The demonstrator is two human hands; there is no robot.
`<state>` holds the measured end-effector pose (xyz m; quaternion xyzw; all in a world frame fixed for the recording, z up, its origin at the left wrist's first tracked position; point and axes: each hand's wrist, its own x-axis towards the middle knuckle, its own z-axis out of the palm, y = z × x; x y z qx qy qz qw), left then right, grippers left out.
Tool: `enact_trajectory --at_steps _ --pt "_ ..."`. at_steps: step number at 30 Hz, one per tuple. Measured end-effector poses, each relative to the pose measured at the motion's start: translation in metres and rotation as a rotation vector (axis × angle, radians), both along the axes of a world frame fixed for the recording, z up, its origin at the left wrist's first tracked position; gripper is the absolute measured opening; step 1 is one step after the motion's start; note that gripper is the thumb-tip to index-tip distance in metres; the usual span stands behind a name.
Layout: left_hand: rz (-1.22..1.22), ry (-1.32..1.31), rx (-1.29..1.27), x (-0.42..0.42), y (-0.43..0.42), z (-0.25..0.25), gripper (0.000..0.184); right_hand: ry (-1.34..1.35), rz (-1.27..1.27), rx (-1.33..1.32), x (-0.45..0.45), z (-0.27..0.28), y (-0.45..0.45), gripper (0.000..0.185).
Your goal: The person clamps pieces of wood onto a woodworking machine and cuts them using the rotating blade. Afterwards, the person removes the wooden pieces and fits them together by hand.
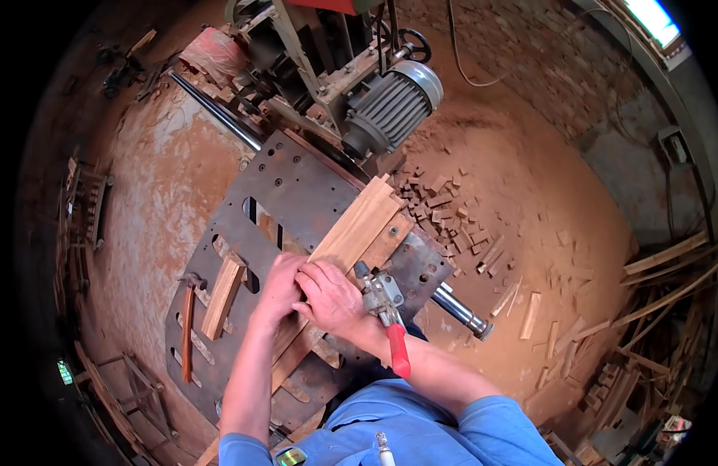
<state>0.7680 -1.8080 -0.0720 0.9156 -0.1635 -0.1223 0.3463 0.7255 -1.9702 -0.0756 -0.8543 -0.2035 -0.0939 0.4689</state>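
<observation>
1. The wooden strips (359,221) lie just ahead of the hands, their long axis slanting away and to the right.
2. The left hand (279,289) meets the near end on its left side; the right hand (332,301) lies over and beside that end, seemingly nearer the strips' middle line.
3. Both hands are close together, fingers bent and bunched; whether they pinch the wood or only press it, I cannot tell.
4. On the metal table (312,185), a clamp (384,293) sits just right of the hands, a wood block (224,299) and hammer (187,330) left.
5. Beyond: a motor (396,107), scattered offcuts (443,203), a brick wall (522,58).
</observation>
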Motion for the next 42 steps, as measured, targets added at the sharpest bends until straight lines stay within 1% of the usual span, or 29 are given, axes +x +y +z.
enact_trajectory --at_steps 1,4,5,6,7,8,9,10,11,12,13,14,15,16,18,19,20,21,24,26,28,29,30,33,37,39,40,42 --pt "0.026 -0.053 0.039 -0.007 0.004 -0.003 0.045 0.003 0.007 0.007 0.000 0.002 -0.001 0.058" --pt "0.141 -0.101 0.134 -0.044 -0.003 0.017 0.061 0.043 0.063 0.146 -0.004 0.005 -0.006 0.059" --pt "0.114 -0.046 0.177 -0.058 0.000 0.018 0.079 -0.060 0.048 0.180 -0.014 0.004 -0.006 0.059" --pt "0.102 -0.011 0.178 -0.070 -0.004 0.032 0.092 -0.039 0.149 0.197 -0.022 0.028 -0.018 0.059" --pt "0.053 -0.056 0.297 -0.082 -0.004 0.026 0.096 0.172 0.288 0.221 -0.039 0.047 -0.027 0.055" --pt "0.009 -0.098 0.417 -0.089 -0.004 0.021 0.100 0.204 0.283 0.332 -0.060 0.059 -0.031 0.045" --pt "0.029 -0.080 0.419 -0.089 -0.010 0.027 0.101 0.290 0.454 0.418 -0.065 0.080 -0.041 0.032" --pt "0.047 -0.060 0.421 -0.089 -0.018 0.038 0.101 0.403 0.544 0.393 -0.082 0.090 -0.050 0.019" --pt "0.063 -0.039 0.424 -0.089 -0.023 0.045 0.102 0.520 0.726 0.438 -0.084 0.116 -0.065 0.014" --pt "0.080 -0.051 0.431 -0.089 -0.026 0.045 0.103 0.606 0.908 0.425 -0.075 0.150 -0.086 0.014" --pt "0.098 -0.059 0.438 -0.089 -0.028 0.044 0.104 0.550 1.037 0.474 -0.067 0.172 -0.104 0.016" --pt "0.115 -0.065 0.447 -0.089 -0.029 0.043 0.105 0.495 1.073 0.458 -0.049 0.202 -0.124 0.019" --pt "0.126 -0.087 0.451 -0.089 -0.030 0.041 0.103 0.346 0.997 0.416 -0.024 0.224 -0.142 0.021" --pt "0.138 -0.106 0.456 -0.091 -0.030 0.038 0.100 0.262 0.851 0.346 0.004 0.244 -0.158 0.022" --pt "0.150 -0.114 0.455 -0.093 -0.029 0.037 0.097 -0.088 0.360 0.045 0.075 0.256 -0.178 0.029" --pt "0.149 -0.103 0.446 -0.092 -0.028 0.039 0.097 -0.060 0.054 -0.033 0.113 0.261 -0.173 0.015" --pt "0.146 -0.093 0.437 -0.090 -0.028 0.040 0.096 -0.069 -0.179 -0.032 0.154 0.259 -0.173 0.025" --pt "0.146 -0.094 0.434 -0.089 -0.028 0.041 0.095 -0.161 -0.298 -0.082 0.195 0.257 -0.176 0.030" --pt "0.155 -0.070 0.427 -0.090 -0.027 0.044 0.095 -0.286 -0.511 -0.324 0.283 0.246 -0.181 0.046" --pt "0.166 -0.045 0.417 -0.088 -0.027 0.042 0.096 -0.303 -0.569 -0.326 0.325 0.236 -0.181 0.054" --pt "0.174 -0.043 0.413 -0.088 -0.027 0.041 0.095 -0.273 -0.541 -0.421 0.347 0.234 -0.179 0.057" --pt "0.178 -0.044 0.415 -0.086 -0.027 0.042 0.094 -0.171 -0.487 -0.544 0.351 0.236 -0.177 0.058" --pt "0.177 -0.048 0.419 -0.086 -0.026 0.041 0.094 -0.202 -0.509 -0.552 0.355 0.231 -0.175 0.055" --pt "0.183 -0.048 0.410 -0.085 -0.024 0.037 0.093 -0.200 -0.496 -0.512 0.360 0.228 -0.181 0.053" --pt "0.179 -0.040 0.412 -0.086 -0.023 0.035 0.093 -0.292 -0.483 -0.540 0.366 0.226 -0.181 0.052" --pt "0.177 -0.042 0.428 -0.086 -0.023 0.034 0.094 -0.252 -0.473 -0.468 0.362 0.226 -0.179 0.049" --pt "0.175 -0.043 0.435 -0.087 -0.023 0.033 0.094 -0.175 -0.463 -0.361 0.357 0.226 -0.177 0.048" --pt "0.176 -0.034 0.437 -0.087 -0.024 0.031 0.095 0.087 -0.424 -0.018 0.340 0.229 -0.178 0.045"
